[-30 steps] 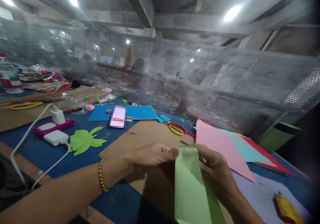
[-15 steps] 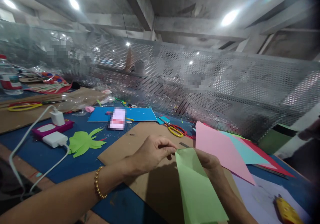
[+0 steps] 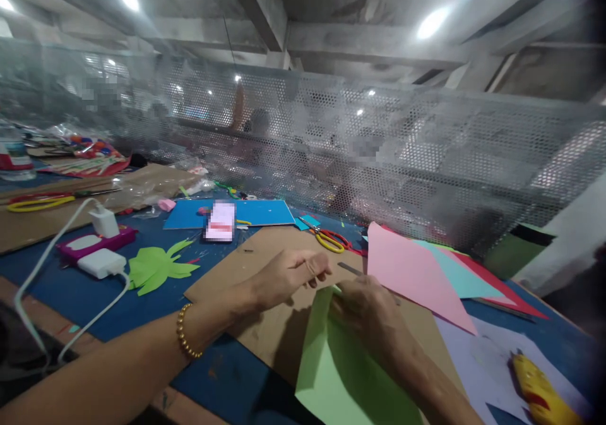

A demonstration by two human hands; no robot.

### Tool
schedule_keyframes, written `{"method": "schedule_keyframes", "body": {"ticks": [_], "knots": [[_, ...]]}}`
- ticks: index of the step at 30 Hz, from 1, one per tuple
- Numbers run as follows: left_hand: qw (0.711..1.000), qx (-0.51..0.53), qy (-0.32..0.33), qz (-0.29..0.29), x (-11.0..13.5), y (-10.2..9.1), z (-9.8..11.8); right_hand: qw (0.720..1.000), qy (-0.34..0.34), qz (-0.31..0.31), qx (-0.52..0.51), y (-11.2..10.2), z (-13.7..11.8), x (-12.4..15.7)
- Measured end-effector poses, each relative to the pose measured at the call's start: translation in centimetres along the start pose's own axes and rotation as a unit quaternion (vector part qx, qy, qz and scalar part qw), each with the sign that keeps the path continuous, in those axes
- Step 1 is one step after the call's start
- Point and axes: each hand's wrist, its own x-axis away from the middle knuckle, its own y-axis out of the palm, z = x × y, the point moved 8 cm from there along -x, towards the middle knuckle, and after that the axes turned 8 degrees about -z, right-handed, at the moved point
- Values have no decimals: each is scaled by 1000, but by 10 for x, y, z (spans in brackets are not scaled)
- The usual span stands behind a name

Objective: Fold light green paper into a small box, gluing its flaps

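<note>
A folded sheet of light green paper (image 3: 360, 374) stands tilted over the brown cardboard (image 3: 269, 324), its fold opening toward me. My right hand (image 3: 372, 308) is closed on the paper's upper part, fingers and thumb gripping it near the top edge. Just left of the paper's top corner, my left hand (image 3: 296, 275) is raised with curled fingers, thumb against forefinger; anything inside them is hidden. A gold bead bracelet (image 3: 187, 330) circles that wrist. Behind my right hand a thin dark metal strip (image 3: 349, 268) lies on the cardboard.
Scissors (image 3: 329, 240) lie beyond the cardboard. A phone (image 3: 220, 221) stands before a blue board (image 3: 265, 212). Left are cut green paper leaves (image 3: 161, 266) and a purple power bank (image 3: 113, 244) with cabled white adapters. Right are pink paper (image 3: 411, 273) and a yellow tool (image 3: 540, 384).
My left hand has come away from the green paper's corner. The paper has swung left and its fold shows more. My right hand has come in front of the paper's upper part.
</note>
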Motion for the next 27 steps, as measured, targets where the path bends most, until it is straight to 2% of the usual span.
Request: {"method": "schedule_keyframes", "body": {"ticks": [2, 4, 7, 10, 12, 18, 22, 27], "knots": [[998, -65, -16, -21, 3, 5, 7, 999, 1, -22, 31, 6, -4, 1], [982, -183, -31, -45, 6, 14, 12, 998, 7, -41, 55, 9, -9, 2], [936, -345, -57, -46, 10, 28, 11, 994, 19, -64, 83, 11, -16, 2], [891, -448, -68, -35, 12, 37, 6, 990, 34, -82, 107, 13, -20, 3], [863, -500, -50, -49, 12, 45, 6, 988, 37, -95, 118, 14, -22, 5], [794, -598, -12, -109, 13, 57, 8, 982, 44, -124, 135, 9, -24, 9], [783, -611, -18, -116, 14, 59, 9, 980, 35, -146, 131, 12, -25, 8], [763, -635, -57, -107, 10, 52, 9, 979, 47, -139, 142, 10, -14, 6]]}}
